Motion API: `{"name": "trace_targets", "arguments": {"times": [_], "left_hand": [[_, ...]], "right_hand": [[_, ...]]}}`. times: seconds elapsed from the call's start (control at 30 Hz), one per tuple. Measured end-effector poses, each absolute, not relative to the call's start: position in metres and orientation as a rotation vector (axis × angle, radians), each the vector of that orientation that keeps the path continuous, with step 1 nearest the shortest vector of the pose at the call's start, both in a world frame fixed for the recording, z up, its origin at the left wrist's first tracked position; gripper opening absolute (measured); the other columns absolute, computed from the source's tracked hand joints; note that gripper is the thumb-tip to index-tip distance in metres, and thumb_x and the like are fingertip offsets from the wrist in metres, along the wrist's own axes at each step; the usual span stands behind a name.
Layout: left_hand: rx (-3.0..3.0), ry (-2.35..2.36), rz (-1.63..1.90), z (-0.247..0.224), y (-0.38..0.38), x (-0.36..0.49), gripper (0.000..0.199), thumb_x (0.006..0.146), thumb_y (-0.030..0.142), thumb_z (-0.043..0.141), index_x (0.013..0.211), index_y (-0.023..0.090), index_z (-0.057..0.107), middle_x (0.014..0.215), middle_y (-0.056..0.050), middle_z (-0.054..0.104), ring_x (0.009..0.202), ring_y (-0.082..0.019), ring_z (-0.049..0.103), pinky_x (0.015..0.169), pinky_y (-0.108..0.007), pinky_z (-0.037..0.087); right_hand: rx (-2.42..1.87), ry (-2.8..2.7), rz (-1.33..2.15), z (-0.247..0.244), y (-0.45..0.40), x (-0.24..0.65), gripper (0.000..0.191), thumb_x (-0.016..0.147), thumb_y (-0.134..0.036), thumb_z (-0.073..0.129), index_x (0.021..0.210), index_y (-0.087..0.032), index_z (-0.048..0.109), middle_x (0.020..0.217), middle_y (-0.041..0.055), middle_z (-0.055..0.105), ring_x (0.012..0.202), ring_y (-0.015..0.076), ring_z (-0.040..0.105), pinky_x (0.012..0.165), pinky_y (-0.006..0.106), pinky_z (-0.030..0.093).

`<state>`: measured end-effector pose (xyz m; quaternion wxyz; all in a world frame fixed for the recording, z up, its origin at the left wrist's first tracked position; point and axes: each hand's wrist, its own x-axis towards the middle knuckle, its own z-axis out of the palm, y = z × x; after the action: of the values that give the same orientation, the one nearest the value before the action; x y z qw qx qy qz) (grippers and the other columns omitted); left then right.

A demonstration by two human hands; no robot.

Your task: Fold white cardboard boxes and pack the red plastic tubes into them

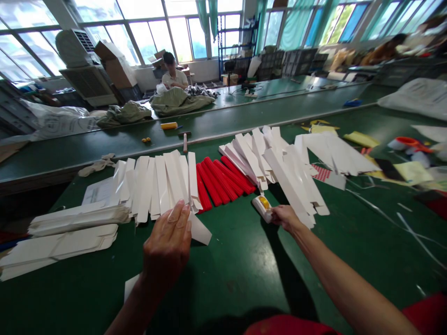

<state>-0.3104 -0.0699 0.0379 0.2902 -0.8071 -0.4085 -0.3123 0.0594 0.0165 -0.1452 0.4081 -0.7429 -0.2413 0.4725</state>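
We had rods on the bench between left cartons and right cartons, bundles further left, tape dispenser just before the right cartons, rear bench behind everything.

From my remote seat I take this for a factory workshop: a long green worktop crosses my view, bearing rows of narrow white cartons, and beyond it I see a second worktop with a person behind it, stacked gray crates, a dark blue rack, an air cooler and broad windows.
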Motion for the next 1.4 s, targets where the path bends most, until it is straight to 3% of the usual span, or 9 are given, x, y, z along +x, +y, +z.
{"name": "trace_targets", "arguments": {"times": [0.2, 0.3, 0.47, 0.57, 0.77, 0.87, 1.0, 1.13, 1.4], "left_hand": [[-2.139, -1.062, -0.857, 0.038, -0.071, -0.31, 0.051, 0.082, 0.005, 0.063, 0.132, 0.007, 0.053, 0.121, -0.022, 0.065, 0.109, -0.03, 0.065, 0.088, -0.044, 0.057], [-2.151, -1.068, -0.871, 0.038, -0.07, -0.31, 0.049, 0.082, 0.006, 0.063, 0.13, 0.006, 0.054, 0.121, -0.022, 0.066, 0.11, -0.03, 0.064, 0.09, -0.043, 0.056], [-2.224, -1.186, -1.009, 0.036, -0.069, -0.308, 0.043, 0.084, 0.006, 0.058, 0.126, 0.007, 0.056, 0.122, -0.02, 0.065, 0.114, -0.028, 0.061, 0.095, -0.042, 0.053], [-2.273, -1.308, -1.138, 0.033, -0.07, -0.306, 0.041, 0.085, 0.007, 0.054, 0.126, 0.009, 0.056, 0.128, -0.019, 0.06, 0.121, -0.027, 0.056, 0.1, -0.043, 0.05], [-2.229, -1.405, -1.309, 0.028, -0.071, -0.302, 0.042, 0.086, 0.008, 0.052, 0.128, 0.013, 0.056, 0.127, -0.016, 0.055, 0.12, -0.024, 0.055, 0.099, -0.037, 0.051], [-2.242, -1.396, -1.311, 0.028, -0.071, -0.302, 0.041, 0.086, 0.007, 0.053, 0.126, 0.014, 0.058, 0.122, -0.015, 0.058, 0.115, -0.022, 0.057, 0.096, -0.035, 0.052], [-2.235, -1.407, -1.317, 0.03, -0.072, -0.302, 0.038, 0.086, 0.007, 0.054, 0.123, 0.016, 0.061, 0.12, -0.014, 0.058, 0.114, -0.022, 0.058, 0.094, -0.035, 0.053], [-2.223, -1.415, -1.323, 0.029, -0.073, -0.298, 0.042, 0.086, 0.006, 0.052, 0.128, 0.014, 0.055, 0.122, -0.016, 0.059, 0.116, -0.023, 0.056, 0.097, -0.038, 0.051], [-2.189, -1.464, -1.296, 0.02, -0.075, -0.296, 0.069, 0.087, 0.009, 0.046, 0.15, 0.009, 0.019, 0.13, -0.021, 0.056, 0.114, -0.027, 0.056, 0.098, -0.044, 0.05]], "right_hand": [[-1.683, -0.445, 1.276, -0.149, -0.008, 0.064, 0.011, 0.093, -0.021, 0.06, 0.086, -0.012, 0.061, 0.08, -0.0011, 0.063, 0.067, 0.0093, 0.061, 0.062, 0.024, 0.055], [-1.565, -0.389, 1.279, -0.157, -0.02, 0.063, 0.019, 0.089, -0.012, 0.062, 0.071, -0.012, 0.055, 0.067, -0.0038, 0.059, 0.064, 0.009, 0.062, 0.064, 0.025, 0.057], [-1.386, -0.331, 1.373, -0.166, -0.03, 0.056, 0.024, 0.077, -0.016, 0.075, 0.065, -0.014, 0.054, 0.058, -0.0012, 0.061, 0.059, 0.0146, 0.065, 0.07, 0.038, 0.064], [-1.342, -0.294, 1.419, -0.166, -0.031, 0.055, 0.027, 0.07, -0.016, 0.081, 0.067, -0.014, 0.054, 0.055, -0.0023, 0.061, 0.056, 0.0136, 0.065, 0.073, 0.04, 0.064], [-1.461, -0.238, 1.468, -0.166, -0.033, 0.043, 0.027, 0.072, -0.002, 0.072, 0.062, -0.015, 0.05, 0.045, -0.0028, 0.057, 0.041, 0.0123, 0.06, 0.051, 0.029, 0.062], [-1.455, -0.329, 1.537, -0.136, -0.041, 0.008, 0.023, 0.069, -0.009, 0.077, 0.067, -0.015, 0.055, 0.049, -0.0017, 0.059, 0.043, 0.0153, 0.061, 0.046, 0.031, 0.06], [-1.144, -0.843, 1.633, -0.044, -0.05, -0.063, 0.026, 0.076, -0.035, 0.078, 0.082, -0.016, 0.06, 0.062, -0.001, 0.065, 0.052, 0.0143, 0.064, 0.053, 0.03, 0.06], [-0.913, -1.173, 1.564, 0.04, -0.052, -0.12, 0.025, 0.081, -0.039, 0.072, 0.082, -0.015, 0.064, 0.062, 0.0005, 0.066, 0.053, 0.0142, 0.065, 0.055, 0.028, 0.058], [-0.867, -1.284, 1.491, 0.062, -0.053, -0.158, 0.023, 0.079, -0.037, 0.072, 0.075, -0.015, 0.065, 0.061, 0.0003, 0.065, 0.051, 0.0109, 0.06, 0.051, 0.022, 0.053]]}}
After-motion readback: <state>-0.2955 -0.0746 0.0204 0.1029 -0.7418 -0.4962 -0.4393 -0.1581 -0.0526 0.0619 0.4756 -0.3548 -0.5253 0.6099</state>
